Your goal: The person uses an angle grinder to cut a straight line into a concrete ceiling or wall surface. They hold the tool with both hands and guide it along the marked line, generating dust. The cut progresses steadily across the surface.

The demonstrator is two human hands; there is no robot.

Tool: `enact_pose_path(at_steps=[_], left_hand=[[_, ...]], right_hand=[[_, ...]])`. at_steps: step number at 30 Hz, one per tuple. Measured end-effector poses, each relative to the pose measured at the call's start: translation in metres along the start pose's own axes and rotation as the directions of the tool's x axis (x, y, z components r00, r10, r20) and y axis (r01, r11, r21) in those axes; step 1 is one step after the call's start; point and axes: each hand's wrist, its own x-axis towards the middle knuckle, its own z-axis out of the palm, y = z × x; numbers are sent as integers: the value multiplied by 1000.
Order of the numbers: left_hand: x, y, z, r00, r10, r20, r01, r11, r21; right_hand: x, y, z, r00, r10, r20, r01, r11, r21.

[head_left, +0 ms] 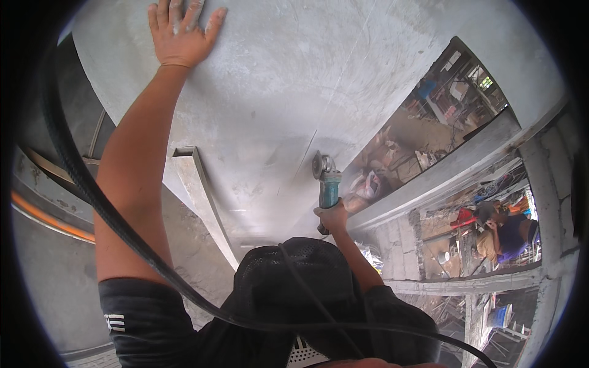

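Observation:
My left hand [181, 38] lies flat with its fingers spread against a large grey plastered wall [257, 80]; pale dust coats the fingers. In my right hand [333, 217] is a teal angle grinder [329, 189], gripped round the lower end of its body. The grinder's disc [318, 164] is at the wall surface, at the lower end of a thin cut line [307, 146]. Whether the disc is spinning or biting into the wall, I cannot tell. A long rectangular metal tube [199, 193] with an open end stands left of the grinder.
A black cable [116, 214] loops across my left arm and chest. To the right, an opening shows rubble [392, 147] beyond a concrete ledge [429, 178]. A person in a purple top [514, 238] sits farther right, near a white-and-blue bucket [500, 316].

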Motion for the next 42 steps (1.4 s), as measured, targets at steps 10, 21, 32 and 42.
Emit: enact_pose_path(at_steps=[10,21,32,42], left_hand=[[1,-5,-4,1000,-4,-1,4,1000,-9],[2,-3,-8,1000,-28,-5,28,999,-45],[3,-2,-8,999,-34,-21,33,998,-52],[0,-7,-5,999,-17,-33,14,997,-75]], right_hand=[[-17,-11,-24,999,-51,-14,51,999,-1],[-9,-14,-22,997,-75,-15,75,997,-11],[-3,-11,-15,996,-84,-26,85,996,14],[-6,-13,-21,995,-95,-22,94,995,-16]])
